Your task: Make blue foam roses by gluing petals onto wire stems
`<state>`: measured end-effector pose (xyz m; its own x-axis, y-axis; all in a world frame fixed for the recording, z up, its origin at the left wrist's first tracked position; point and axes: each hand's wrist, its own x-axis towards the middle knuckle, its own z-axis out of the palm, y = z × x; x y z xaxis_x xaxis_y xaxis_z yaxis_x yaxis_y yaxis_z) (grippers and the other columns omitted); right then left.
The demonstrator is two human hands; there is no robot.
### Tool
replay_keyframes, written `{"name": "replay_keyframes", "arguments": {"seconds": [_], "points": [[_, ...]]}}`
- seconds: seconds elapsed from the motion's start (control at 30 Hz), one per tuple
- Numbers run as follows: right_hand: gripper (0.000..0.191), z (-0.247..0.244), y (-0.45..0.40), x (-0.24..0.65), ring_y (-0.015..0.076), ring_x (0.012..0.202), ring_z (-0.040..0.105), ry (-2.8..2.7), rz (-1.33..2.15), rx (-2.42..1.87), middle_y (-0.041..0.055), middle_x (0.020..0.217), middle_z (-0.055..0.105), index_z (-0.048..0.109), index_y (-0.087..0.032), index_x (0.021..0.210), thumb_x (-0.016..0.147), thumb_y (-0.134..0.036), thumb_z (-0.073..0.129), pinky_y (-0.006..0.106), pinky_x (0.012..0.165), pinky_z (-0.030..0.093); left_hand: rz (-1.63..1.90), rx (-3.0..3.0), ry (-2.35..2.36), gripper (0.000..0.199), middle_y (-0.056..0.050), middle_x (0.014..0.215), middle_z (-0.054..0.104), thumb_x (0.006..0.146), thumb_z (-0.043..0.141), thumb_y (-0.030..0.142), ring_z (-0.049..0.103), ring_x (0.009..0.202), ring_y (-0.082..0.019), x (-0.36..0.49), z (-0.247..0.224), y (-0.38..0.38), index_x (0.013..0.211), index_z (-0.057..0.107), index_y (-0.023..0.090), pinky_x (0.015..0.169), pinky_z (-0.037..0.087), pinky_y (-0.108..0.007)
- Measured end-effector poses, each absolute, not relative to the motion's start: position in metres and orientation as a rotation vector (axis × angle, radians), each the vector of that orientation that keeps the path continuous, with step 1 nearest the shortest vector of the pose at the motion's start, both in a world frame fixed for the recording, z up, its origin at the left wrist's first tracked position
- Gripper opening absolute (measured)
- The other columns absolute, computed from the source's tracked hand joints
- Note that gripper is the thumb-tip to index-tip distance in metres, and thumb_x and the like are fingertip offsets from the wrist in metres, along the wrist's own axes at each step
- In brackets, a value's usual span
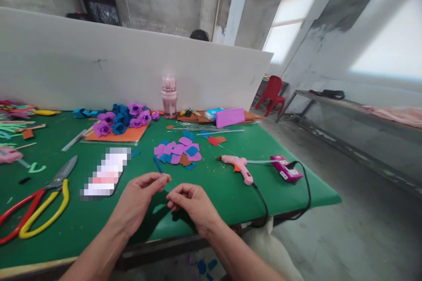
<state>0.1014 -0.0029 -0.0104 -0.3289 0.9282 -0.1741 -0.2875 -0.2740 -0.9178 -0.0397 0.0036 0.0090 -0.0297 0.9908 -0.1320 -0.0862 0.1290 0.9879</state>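
My left hand [140,197] is raised over the near part of the green table, thumb and fingertips pinched together. A thin dark blue strip [158,164] shows just above its fingers; whether the hand holds it I cannot tell. Close by on the right, my right hand [191,204] is also pinched, its fingertips almost meeting the left ones. What sits in either pinch is hidden or too small to name. Beyond the hands lies a loose pile of purple, blue and brown cut petals [178,153]. A pink glue gun [238,166] rests to the right.
Large shears [57,184] and a phone [107,173] with a blurred screen lie left. Purple and blue flowers [121,118] are heaped on an orange sheet. A pink bottle [169,99] stands by the white board [132,61]. A cord joins the purple power box [286,169].
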Motion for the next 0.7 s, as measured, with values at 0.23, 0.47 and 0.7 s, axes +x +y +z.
{"name": "replay_keyframes", "arguments": {"seconds": [0.23,0.47,0.7], "points": [[0.029,-0.009,-0.009,0.099,0.0089,0.049,0.050,-1.346,1.732,-1.009,-0.0004,0.056,0.059,0.063,-0.015,0.065,0.063,-0.043,0.069,0.023,0.054,0.039,1.407,0.745,0.920,0.012,0.004,0.062,0.058,0.072,0.066,0.029,0.058,0.067,-0.011,-0.050,0.014,0.010,0.074,0.059,0.020,0.069,0.049,-0.026],[0.028,-0.002,-0.021,0.100,0.0111,0.059,0.049,-1.969,0.888,-1.143,-0.0016,0.057,0.055,0.063,-0.018,0.063,0.082,-0.036,0.053,0.025,0.064,0.037,1.352,0.724,0.964,0.015,0.008,0.051,0.040,0.072,0.065,0.028,0.029,0.036,-0.001,-0.065,0.005,0.016,0.079,0.058,0.017,0.032,0.022,-0.012],[0.006,0.016,-0.015,0.117,0.0157,0.088,0.052,-2.204,0.494,-1.077,0.0035,0.088,0.060,0.063,-0.020,0.077,0.078,-0.026,0.062,0.030,0.083,0.036,1.293,0.782,1.051,0.025,0.008,0.050,0.040,0.070,0.067,0.035,0.031,0.037,-0.002,-0.060,-0.007,0.013,0.081,0.058,0.015,0.034,0.024,-0.014]]}}
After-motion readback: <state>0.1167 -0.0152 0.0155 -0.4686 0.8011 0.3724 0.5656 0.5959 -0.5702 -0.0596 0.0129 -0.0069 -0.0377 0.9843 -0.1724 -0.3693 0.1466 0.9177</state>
